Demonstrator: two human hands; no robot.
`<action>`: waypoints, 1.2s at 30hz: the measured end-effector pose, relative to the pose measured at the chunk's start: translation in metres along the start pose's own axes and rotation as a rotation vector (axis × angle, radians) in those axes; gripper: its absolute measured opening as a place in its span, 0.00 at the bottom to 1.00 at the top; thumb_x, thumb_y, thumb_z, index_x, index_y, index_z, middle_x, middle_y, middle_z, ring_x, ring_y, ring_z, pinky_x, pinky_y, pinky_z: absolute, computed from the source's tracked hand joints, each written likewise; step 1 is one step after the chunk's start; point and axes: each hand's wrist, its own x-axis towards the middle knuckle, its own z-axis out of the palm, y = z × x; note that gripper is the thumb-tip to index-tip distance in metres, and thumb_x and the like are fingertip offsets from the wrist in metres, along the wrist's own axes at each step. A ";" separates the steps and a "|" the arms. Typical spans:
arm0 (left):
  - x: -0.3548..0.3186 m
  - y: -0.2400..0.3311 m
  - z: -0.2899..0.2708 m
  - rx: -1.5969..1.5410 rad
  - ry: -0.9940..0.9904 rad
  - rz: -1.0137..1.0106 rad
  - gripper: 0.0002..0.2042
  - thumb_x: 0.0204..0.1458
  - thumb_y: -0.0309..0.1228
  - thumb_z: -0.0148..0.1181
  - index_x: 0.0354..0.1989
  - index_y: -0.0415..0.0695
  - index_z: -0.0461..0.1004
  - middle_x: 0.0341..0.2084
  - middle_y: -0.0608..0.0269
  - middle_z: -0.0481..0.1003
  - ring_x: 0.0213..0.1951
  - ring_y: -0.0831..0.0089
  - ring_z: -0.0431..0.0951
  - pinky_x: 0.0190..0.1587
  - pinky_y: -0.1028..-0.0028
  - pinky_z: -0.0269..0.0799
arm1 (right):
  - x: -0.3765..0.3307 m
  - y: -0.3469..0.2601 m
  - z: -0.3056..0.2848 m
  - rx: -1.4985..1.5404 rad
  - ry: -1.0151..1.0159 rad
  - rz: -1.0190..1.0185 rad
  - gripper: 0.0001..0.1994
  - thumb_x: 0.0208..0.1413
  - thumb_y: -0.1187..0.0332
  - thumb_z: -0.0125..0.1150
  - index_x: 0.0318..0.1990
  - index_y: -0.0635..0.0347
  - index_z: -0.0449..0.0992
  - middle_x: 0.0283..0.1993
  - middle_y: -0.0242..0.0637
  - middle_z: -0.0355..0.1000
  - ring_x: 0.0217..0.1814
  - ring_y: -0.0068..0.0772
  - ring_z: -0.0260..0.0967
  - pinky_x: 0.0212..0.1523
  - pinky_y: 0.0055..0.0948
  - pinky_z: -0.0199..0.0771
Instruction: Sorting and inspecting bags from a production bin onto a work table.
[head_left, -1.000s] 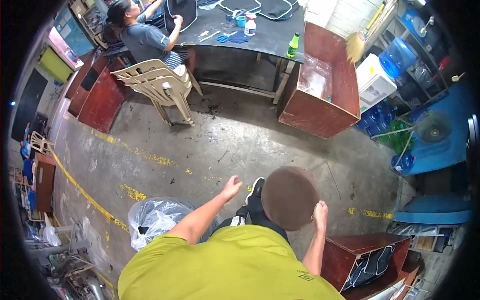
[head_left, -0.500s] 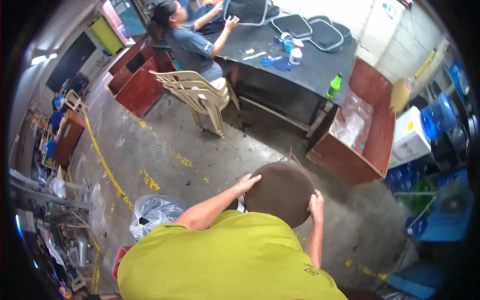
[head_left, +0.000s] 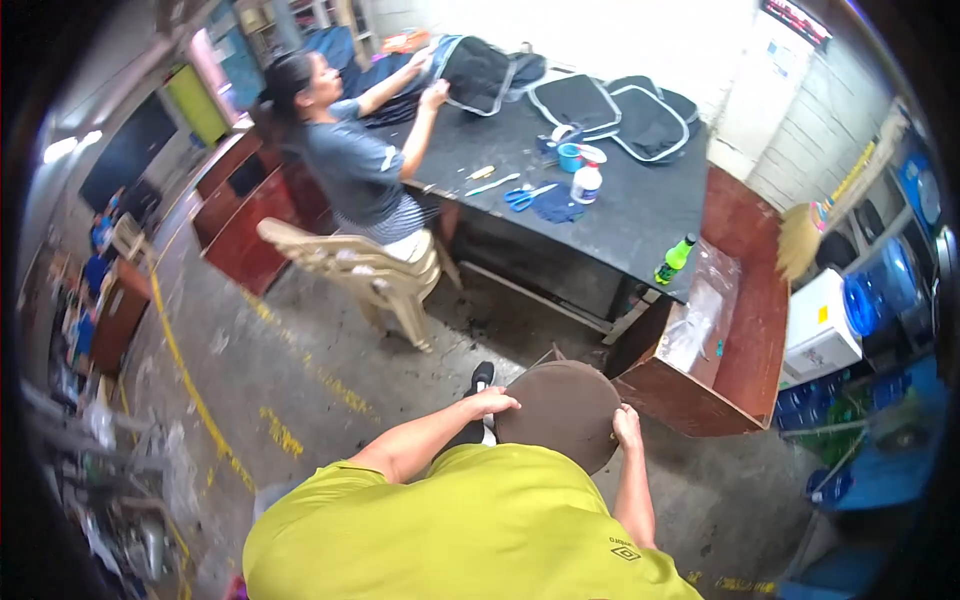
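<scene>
A round stool with a dark brown padded seat (head_left: pixel 562 408) is held in front of my body. My left hand (head_left: pixel 492 402) closes on the left edge of the seat, its fingers partly under the rim. On the opposite edge my right hand (head_left: pixel 627 428) grips the seat as well. A bit of thin leg shows past the far rim; the rest of the underside is hidden. My shoe (head_left: pixel 481 377) shows on the floor just left of the stool.
Ahead stands a black worktable (head_left: pixel 640 225) with black mesh pieces (head_left: pixel 575 105), scissors (head_left: pixel 528 197) and a green bottle (head_left: pixel 676 258). A person (head_left: pixel 360 150) works there beside stacked beige chairs (head_left: pixel 365 270). An open reddish-brown wooden box (head_left: pixel 690 395) lies right of the stool.
I have moved forward with the stool, so the table, chairs and wooden box are nearer. Both hands keep their hold on the seat. The person has shifted the black mesh piece.
</scene>
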 end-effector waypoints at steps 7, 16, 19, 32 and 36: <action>0.112 0.099 -0.060 -0.060 -0.181 -0.195 0.38 0.51 0.40 0.66 0.70 0.38 0.62 0.64 0.50 0.70 0.67 0.61 0.66 0.69 0.58 0.58 | 0.107 -0.005 0.046 0.117 0.206 0.220 0.22 0.58 0.69 0.45 0.59 0.64 0.74 0.36 0.47 0.79 0.24 0.36 0.74 0.27 0.36 0.75; 0.262 0.046 -0.078 -0.178 -0.263 -0.352 0.33 0.54 0.35 0.62 0.68 0.38 0.61 0.65 0.52 0.66 0.66 0.60 0.63 0.67 0.60 0.60 | 0.186 -0.079 0.079 0.064 0.065 0.421 0.26 0.60 0.69 0.44 0.66 0.69 0.66 0.61 0.59 0.71 0.68 0.50 0.67 0.69 0.38 0.61; 0.259 0.064 -0.072 -0.171 -0.212 -0.367 0.27 0.55 0.31 0.60 0.64 0.38 0.65 0.59 0.52 0.72 0.61 0.60 0.69 0.64 0.63 0.63 | 0.211 -0.034 0.101 0.126 0.092 0.443 0.27 0.60 0.70 0.44 0.66 0.69 0.64 0.60 0.58 0.73 0.63 0.49 0.72 0.63 0.39 0.69; 0.299 0.108 -0.101 -0.163 -0.210 -0.166 0.31 0.55 0.29 0.57 0.69 0.37 0.61 0.62 0.48 0.70 0.65 0.60 0.68 0.66 0.65 0.62 | 0.294 0.026 0.069 0.033 -0.220 0.283 0.29 0.57 0.74 0.45 0.69 0.63 0.59 0.59 0.57 0.74 0.53 0.49 0.78 0.45 0.40 0.81; 0.264 0.170 -0.144 0.002 -0.424 -0.193 0.20 0.61 0.31 0.54 0.61 0.39 0.70 0.52 0.57 0.77 0.53 0.69 0.75 0.53 0.68 0.71 | 0.284 -0.055 0.068 -0.306 -0.316 0.235 0.28 0.56 0.75 0.44 0.67 0.63 0.62 0.58 0.56 0.75 0.54 0.47 0.78 0.45 0.39 0.81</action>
